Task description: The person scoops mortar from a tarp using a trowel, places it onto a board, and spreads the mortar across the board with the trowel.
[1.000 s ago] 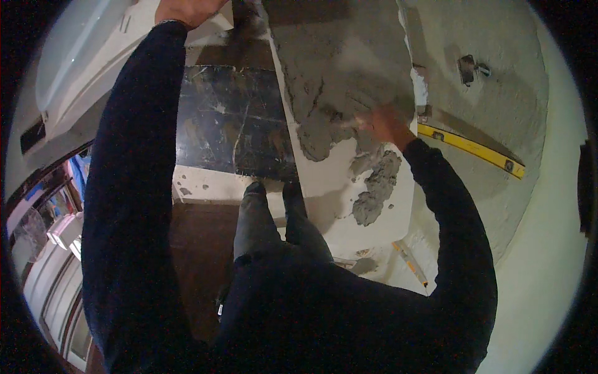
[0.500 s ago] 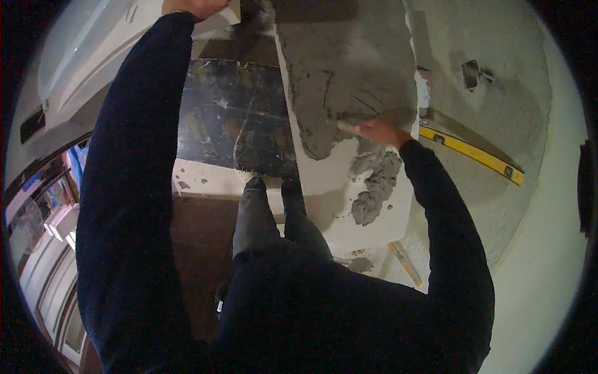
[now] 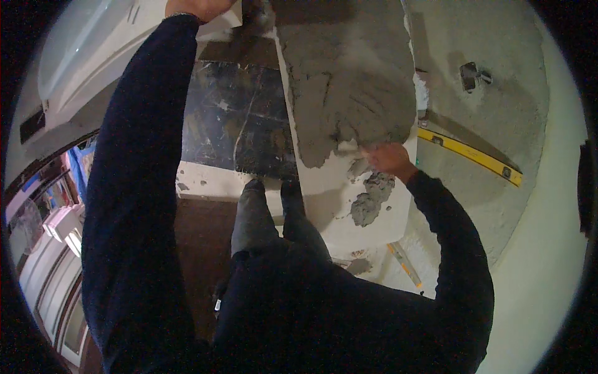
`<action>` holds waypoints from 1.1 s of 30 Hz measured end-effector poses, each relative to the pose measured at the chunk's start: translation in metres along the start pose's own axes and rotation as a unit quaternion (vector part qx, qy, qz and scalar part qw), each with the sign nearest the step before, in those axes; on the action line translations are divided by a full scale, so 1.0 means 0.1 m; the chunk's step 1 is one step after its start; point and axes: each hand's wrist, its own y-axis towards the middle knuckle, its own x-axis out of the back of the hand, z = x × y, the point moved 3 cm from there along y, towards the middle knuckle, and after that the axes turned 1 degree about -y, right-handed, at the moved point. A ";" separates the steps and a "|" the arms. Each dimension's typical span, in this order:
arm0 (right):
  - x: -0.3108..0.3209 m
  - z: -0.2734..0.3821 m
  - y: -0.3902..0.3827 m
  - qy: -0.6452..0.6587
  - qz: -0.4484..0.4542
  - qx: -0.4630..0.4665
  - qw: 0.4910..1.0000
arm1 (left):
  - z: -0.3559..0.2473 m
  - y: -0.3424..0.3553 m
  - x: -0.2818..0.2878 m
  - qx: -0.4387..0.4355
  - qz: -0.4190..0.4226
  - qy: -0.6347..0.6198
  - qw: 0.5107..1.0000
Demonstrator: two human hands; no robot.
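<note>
My right hand (image 3: pixel 392 159) is closed around a small putty knife (image 3: pixel 349 146), blurred by motion, its pale blade at the lower edge of the spread grey mortar (image 3: pixel 355 81). That mortar covers the far part of a long white board (image 3: pixel 324 212). Just below the hand, a lumpy heap of mortar (image 3: pixel 365 206) lies on the bare part of the board. At the top left my left hand (image 3: pixel 200 7) is beside the edge of a white panel (image 3: pixel 225 20); the picture's rim cuts off its fingers.
A yellow spirit level (image 3: pixel 470 156) leans along the rough plastered wall (image 3: pixel 498 118) on the right, below a wall box (image 3: pixel 471 76). Another small level (image 3: pixel 405 265) lies near the board's near end. A dark scuffed panel (image 3: pixel 237 118) is left of the board, before my feet.
My right hand has moved nearer and slightly right with the putty knife, coming over the top of the mortar heap. The left hand has barely shifted.
</note>
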 end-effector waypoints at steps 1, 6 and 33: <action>0.10 -0.07 0.21 0.020 -0.020 0.000 1.000 | -0.01 0.00 -0.01 -0.002 -0.003 -0.002 1.000; 0.90 -0.17 1.13 -0.097 -0.085 0.070 0.989 | 0.00 -0.03 0.05 0.011 0.016 0.003 1.000; -0.06 -0.36 0.38 0.237 0.366 -0.046 0.899 | 0.02 -0.02 0.11 -0.004 0.009 -0.004 1.000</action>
